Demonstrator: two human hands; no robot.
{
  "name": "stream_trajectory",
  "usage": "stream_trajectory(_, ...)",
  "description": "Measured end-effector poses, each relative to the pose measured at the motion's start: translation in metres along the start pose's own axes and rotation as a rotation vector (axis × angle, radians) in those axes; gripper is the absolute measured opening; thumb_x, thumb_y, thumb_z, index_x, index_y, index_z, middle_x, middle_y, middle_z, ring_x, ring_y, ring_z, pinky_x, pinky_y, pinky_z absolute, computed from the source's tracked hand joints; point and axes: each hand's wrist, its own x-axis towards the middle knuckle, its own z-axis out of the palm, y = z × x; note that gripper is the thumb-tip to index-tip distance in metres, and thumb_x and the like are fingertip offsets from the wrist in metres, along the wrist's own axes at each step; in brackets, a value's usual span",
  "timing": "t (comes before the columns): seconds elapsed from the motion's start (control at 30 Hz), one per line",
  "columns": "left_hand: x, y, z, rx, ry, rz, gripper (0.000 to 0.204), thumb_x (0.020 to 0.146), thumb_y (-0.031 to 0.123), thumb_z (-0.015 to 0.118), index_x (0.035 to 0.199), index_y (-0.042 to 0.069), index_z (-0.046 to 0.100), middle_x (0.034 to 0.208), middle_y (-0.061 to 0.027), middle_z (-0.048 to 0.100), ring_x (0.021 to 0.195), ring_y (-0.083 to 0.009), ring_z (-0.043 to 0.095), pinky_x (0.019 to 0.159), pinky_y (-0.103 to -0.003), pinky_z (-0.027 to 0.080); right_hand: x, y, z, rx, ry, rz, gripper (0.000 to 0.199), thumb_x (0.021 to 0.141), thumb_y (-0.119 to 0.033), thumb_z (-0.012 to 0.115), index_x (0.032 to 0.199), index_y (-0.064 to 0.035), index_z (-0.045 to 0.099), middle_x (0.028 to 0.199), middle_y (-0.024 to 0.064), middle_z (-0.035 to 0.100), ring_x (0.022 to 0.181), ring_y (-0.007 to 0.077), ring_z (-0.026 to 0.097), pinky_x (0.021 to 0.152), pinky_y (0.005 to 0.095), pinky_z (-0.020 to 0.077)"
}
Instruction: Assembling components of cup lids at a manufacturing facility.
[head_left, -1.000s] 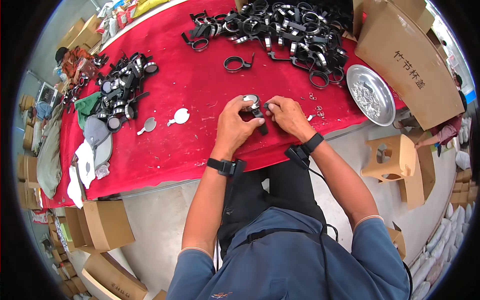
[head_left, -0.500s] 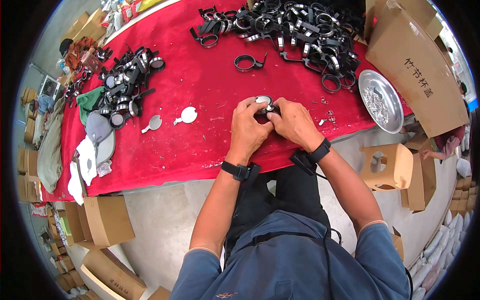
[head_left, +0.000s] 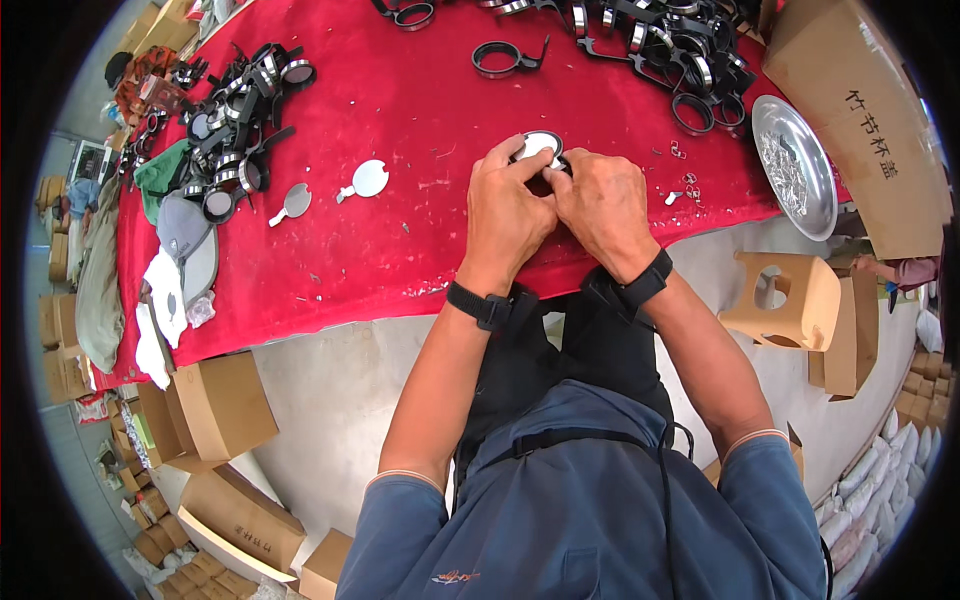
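Note:
Both hands meet over the red-covered table at a round cup lid [head_left: 541, 144], a black ring with a pale silvery disc in it. My left hand [head_left: 506, 208] grips the lid's left side, its thumb pressed on the disc. On the other side my right hand [head_left: 606, 206] is closed on the lid's near right edge, where the fingers hide the detail. Left of my hands lie a tabbed white disc [head_left: 370, 178] and a greyer tabbed disc [head_left: 297, 201]. Beyond them rests a black ring with a handle [head_left: 517, 62]. Small metal clips [head_left: 691, 187] lie to the right.
A metal dish [head_left: 826, 218] of small metal parts sits near the right edge, beside a tall cardboard box [head_left: 850, 120]. Black rings [head_left: 690, 65] are heaped far right; assembled lids [head_left: 240, 125] pile up left, behind a grey cap [head_left: 190, 235]. A tan stool [head_left: 800, 310] stands right.
My view has tilted, so the table sits higher in the picture. More of the disc's face shows in the lid, and my left thumb now lies on it. Both hands still hold the lid.

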Motion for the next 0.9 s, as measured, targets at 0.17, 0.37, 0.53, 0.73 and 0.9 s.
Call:
stream_trajectory(0.17, -0.004, 0.003, -0.002, -0.029, -0.01, -0.062, 0.043, 0.087, 0.019, 0.091, 0.127, 0.004, 0.086, 0.144, -0.0301, 0.072, 0.13, -0.042, 0.074, 0.112, -0.046, 0.059, -0.015, -0.001, 0.001, 0.122, 0.06, 0.008, 0.021, 0.1, -0.02, 0.077, 0.098, 0.0008, 0.077, 0.083, 0.0242, 0.076, 0.076, 0.0434, 0.076, 0.068, 0.0544, 0.0589)
stream_trajectory(0.37, -0.003, 0.008, -0.01, 0.005, -0.086, -0.051, 0.054, 0.081, 0.019, 0.097, 0.13, 0.004, 0.084, 0.15, -0.0305, 0.069, 0.133, -0.0387, 0.073, 0.116, -0.042, 0.058, -0.035, 0.008, 0.0, 0.087, 0.18, -0.183, 0.016, 0.103, -0.014, 0.074, 0.109, 0.0004, 0.077, 0.09, 0.0203, 0.078, 0.085, 0.0416, 0.077, 0.075, 0.0526, 0.0608)
stream_trajectory(0.53, -0.001, -0.006, -0.015, -0.172, -0.192, -0.146, 0.069, 0.078, 0.011, 0.1, 0.142, 0.002, 0.077, 0.159, -0.0263, 0.065, 0.137, -0.0311, 0.072, 0.116, -0.04, 0.057, -0.031, 0.028, -0.014, 0.366, 0.061, -0.026, 0.02, 0.108, -0.013, 0.068, 0.12, -0.0009, 0.079, 0.095, 0.0173, 0.081, 0.085, 0.0341, 0.08, 0.077, 0.0452, 0.0636)
stream_trajectory(0.73, -0.003, -0.024, -0.019, -0.385, -0.295, -0.165, 0.077, 0.08, 0.006, 0.097, 0.151, -0.001, 0.07, 0.172, -0.0242, 0.052, 0.149, -0.0297, 0.061, 0.125, -0.041, 0.05, -0.039, 0.029, -0.039, 0.81, -0.072, 0.39, 0.023, 0.114, -0.014, 0.06, 0.122, -0.0003, 0.077, 0.095, 0.014, 0.081, 0.082, 0.0213, 0.08, 0.074, 0.0372, 0.0636)
stream_trajectory(0.9, -0.004, -0.023, -0.02, -0.337, -0.312, -0.12, 0.068, 0.086, 0.008, 0.093, 0.149, -0.001, 0.071, 0.173, -0.0253, 0.05, 0.151, -0.0331, 0.061, 0.127, -0.042, 0.048, -0.029, 0.049, -0.038, 0.544, -0.192, 0.31, 0.031, 0.108, -0.023, 0.066, 0.124, 0.0, 0.079, 0.101, 0.0153, 0.081, 0.094, 0.028, 0.08, 0.088, 0.0434, 0.0611)
